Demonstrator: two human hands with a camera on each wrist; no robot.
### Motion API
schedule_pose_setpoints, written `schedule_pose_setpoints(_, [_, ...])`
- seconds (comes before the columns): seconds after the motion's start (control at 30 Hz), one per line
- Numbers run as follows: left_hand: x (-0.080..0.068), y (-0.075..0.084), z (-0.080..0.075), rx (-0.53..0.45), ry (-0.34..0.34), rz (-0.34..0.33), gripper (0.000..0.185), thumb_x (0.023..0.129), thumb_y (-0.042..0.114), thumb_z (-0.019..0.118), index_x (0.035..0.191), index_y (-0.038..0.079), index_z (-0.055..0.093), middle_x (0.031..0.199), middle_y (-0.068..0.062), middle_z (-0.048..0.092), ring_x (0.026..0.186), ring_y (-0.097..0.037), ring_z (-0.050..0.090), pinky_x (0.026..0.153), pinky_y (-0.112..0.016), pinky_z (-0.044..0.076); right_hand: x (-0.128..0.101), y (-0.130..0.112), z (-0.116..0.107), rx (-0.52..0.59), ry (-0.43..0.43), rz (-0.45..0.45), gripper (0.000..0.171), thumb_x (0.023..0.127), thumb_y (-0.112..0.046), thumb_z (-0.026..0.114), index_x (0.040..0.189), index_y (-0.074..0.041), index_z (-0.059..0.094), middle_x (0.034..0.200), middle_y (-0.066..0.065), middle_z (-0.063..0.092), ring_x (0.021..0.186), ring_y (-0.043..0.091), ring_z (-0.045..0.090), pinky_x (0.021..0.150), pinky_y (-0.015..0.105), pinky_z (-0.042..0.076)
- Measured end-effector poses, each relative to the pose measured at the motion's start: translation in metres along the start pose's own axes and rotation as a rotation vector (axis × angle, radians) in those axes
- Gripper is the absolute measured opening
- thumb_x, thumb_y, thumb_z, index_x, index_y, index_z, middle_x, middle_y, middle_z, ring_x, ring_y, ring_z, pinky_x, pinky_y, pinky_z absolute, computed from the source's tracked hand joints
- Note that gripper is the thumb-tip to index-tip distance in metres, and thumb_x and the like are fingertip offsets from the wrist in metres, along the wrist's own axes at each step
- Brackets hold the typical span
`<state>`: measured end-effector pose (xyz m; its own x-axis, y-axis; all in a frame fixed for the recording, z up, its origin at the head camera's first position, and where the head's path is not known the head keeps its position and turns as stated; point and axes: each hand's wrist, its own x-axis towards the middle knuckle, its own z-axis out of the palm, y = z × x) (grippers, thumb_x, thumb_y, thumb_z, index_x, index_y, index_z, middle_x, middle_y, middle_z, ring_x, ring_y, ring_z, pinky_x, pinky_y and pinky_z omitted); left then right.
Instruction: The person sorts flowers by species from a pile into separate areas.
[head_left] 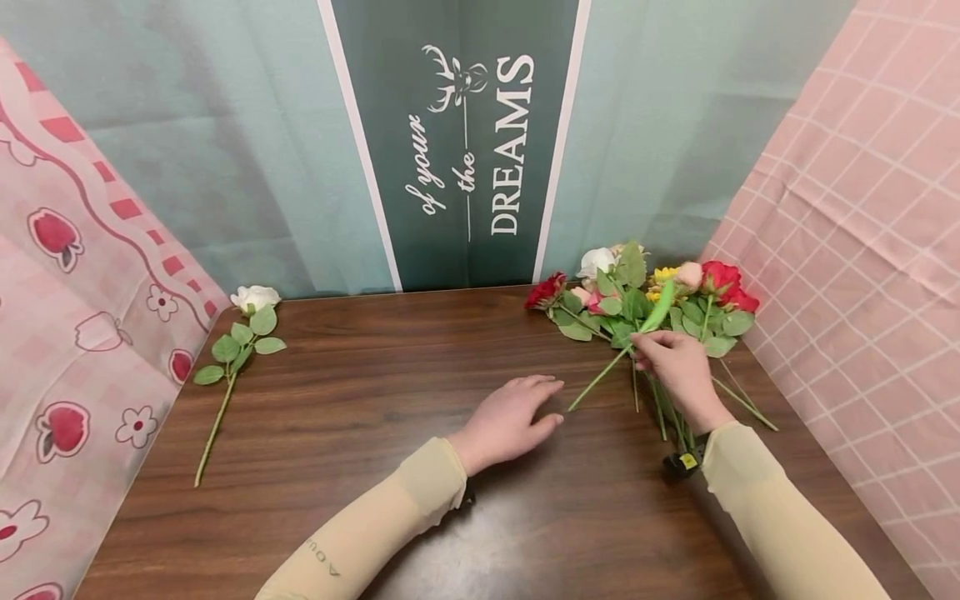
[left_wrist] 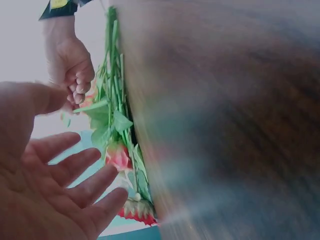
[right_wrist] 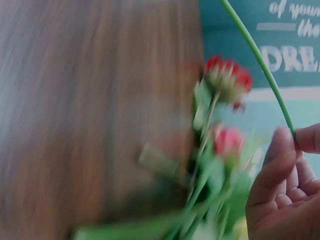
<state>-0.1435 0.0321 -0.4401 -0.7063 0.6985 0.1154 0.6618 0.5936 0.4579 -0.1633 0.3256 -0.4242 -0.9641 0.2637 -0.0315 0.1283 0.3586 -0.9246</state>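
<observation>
My right hand (head_left: pixel 678 367) pinches a thin green artificial flower stem (head_left: pixel 600 379) between thumb and fingertips. Its bright green, elongated top (head_left: pixel 660 307) points up and away, over the pile. The stem's lower end slants toward my left hand (head_left: pixel 506 423), which is held above the table with fingers spread and nothing in it. In the left wrist view the left palm (left_wrist: pixel 30 180) faces the flower stems. Beneath and behind the right hand lies a pile of artificial flowers: red roses (head_left: pixel 722 282), a white rose (head_left: pixel 597 262), pink and yellow blooms, with leafy stems toward me.
A single white rose (head_left: pixel 255 298) with a leafy stem lies at the left of the brown wooden table (head_left: pixel 360 358). A green curtain printed with words (head_left: pixel 465 150) hangs behind. Pink cloths stand at the left (head_left: pixel 90 333) and right (head_left: pixel 862 292) edges.
</observation>
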Motion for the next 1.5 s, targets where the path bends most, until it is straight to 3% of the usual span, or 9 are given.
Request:
schedule_pose_setpoints(0.2, [-0.005, -0.016, -0.01, -0.36, 0.111, -0.187, 0.035, 0.104, 0.03, 0.061, 0.135, 0.013, 0.068, 0.128, 0.001, 0.069, 0.11, -0.01, 0.064, 0.094, -0.031, 0.052, -0.008, -0.033, 0.05, 0.167, -0.133, -0.054, 0.037, 0.099, -0.024, 0.071, 0.111, 0.011, 0.067, 0.086, 0.011, 0.075, 0.072, 0.014, 0.072, 0.064, 0.03, 0.061])
schedule_pose_setpoints(0.37, [-0.011, -0.026, -0.011, -0.538, 0.163, -0.239, 0.023, 0.101, 0.023, 0.068, 0.12, 0.012, 0.075, 0.106, 0.006, 0.073, 0.084, -0.008, 0.064, 0.073, -0.027, 0.055, -0.014, -0.044, 0.087, 0.273, -0.184, -0.054, 0.033, 0.097, -0.022, 0.074, 0.108, 0.008, 0.068, 0.085, 0.011, 0.075, 0.072, 0.017, 0.073, 0.068, 0.033, 0.062])
schedule_pose_setpoints(0.5, [-0.018, -0.032, -0.009, -0.655, 0.161, -0.28, 0.015, 0.098, 0.018, 0.071, 0.11, 0.011, 0.074, 0.092, 0.005, 0.071, 0.072, -0.012, 0.065, 0.057, -0.029, 0.055, -0.018, -0.046, 0.109, 0.355, -0.196, -0.029, 0.031, 0.095, -0.021, 0.076, 0.107, 0.005, 0.067, 0.084, 0.006, 0.074, 0.072, 0.017, 0.072, 0.069, 0.032, 0.062])
schedule_pose_setpoints(0.67, [-0.027, -0.037, -0.006, -0.731, 0.132, -0.334, 0.011, 0.096, 0.014, 0.07, 0.106, 0.01, 0.071, 0.088, 0.002, 0.07, 0.067, -0.015, 0.067, 0.051, -0.033, 0.056, -0.023, -0.045, 0.126, 0.406, -0.216, -0.009, 0.029, 0.093, -0.018, 0.078, 0.108, 0.004, 0.068, 0.085, 0.005, 0.074, 0.07, 0.015, 0.07, 0.07, 0.032, 0.061])
schedule_pose_setpoints(1.0, [-0.026, -0.044, -0.013, -0.776, 0.198, -0.369, 0.013, 0.096, 0.02, 0.074, 0.102, 0.008, 0.071, 0.083, -0.001, 0.071, 0.068, -0.024, 0.07, 0.065, -0.04, 0.06, -0.022, -0.05, 0.144, 0.395, -0.251, -0.047, 0.028, 0.094, -0.014, 0.076, 0.108, 0.009, 0.067, 0.085, 0.008, 0.074, 0.069, 0.014, 0.069, 0.068, 0.03, 0.061])
schedule_pose_setpoints(1.13, [-0.03, -0.052, -0.023, -0.749, 0.177, -0.387, 0.011, 0.097, 0.017, 0.072, 0.102, 0.007, 0.071, 0.086, -0.002, 0.071, 0.068, -0.021, 0.07, 0.064, -0.038, 0.061, -0.021, -0.05, 0.151, 0.313, -0.294, -0.087, 0.031, 0.099, -0.019, 0.071, 0.112, 0.009, 0.066, 0.091, 0.016, 0.073, 0.077, 0.021, 0.071, 0.072, 0.033, 0.061])
schedule_pose_setpoints(1.23, [-0.043, -0.067, -0.036, -0.669, 0.17, -0.41, 0.01, 0.097, 0.016, 0.072, 0.101, 0.007, 0.072, 0.087, -0.003, 0.072, 0.067, -0.019, 0.07, 0.062, -0.034, 0.06, -0.021, -0.051, 0.158, 0.167, -0.337, -0.167, 0.031, 0.102, -0.024, 0.066, 0.114, 0.005, 0.068, 0.098, 0.019, 0.073, 0.087, 0.029, 0.072, 0.076, 0.037, 0.061])
schedule_pose_setpoints(1.37, [-0.074, -0.101, -0.057, -0.53, 0.188, -0.484, 0.008, 0.095, 0.012, 0.072, 0.098, 0.005, 0.072, 0.084, -0.004, 0.072, 0.063, -0.016, 0.068, 0.06, -0.031, 0.058, -0.025, -0.058, 0.172, -0.136, -0.369, -0.347, 0.033, 0.102, -0.035, 0.064, 0.119, -0.007, 0.071, 0.107, 0.007, 0.073, 0.097, 0.025, 0.069, 0.084, 0.041, 0.057])
schedule_pose_setpoints(1.5, [-0.118, -0.144, -0.082, -0.404, 0.202, -0.606, 0.009, 0.095, 0.011, 0.071, 0.098, 0.003, 0.071, 0.083, -0.004, 0.071, 0.064, -0.015, 0.067, 0.061, -0.031, 0.058, -0.029, -0.072, 0.191, -0.462, -0.438, -0.586, 0.047, 0.102, -0.046, 0.061, 0.134, -0.012, 0.066, 0.13, 0.002, 0.067, 0.122, 0.022, 0.06, 0.105, 0.043, 0.047])
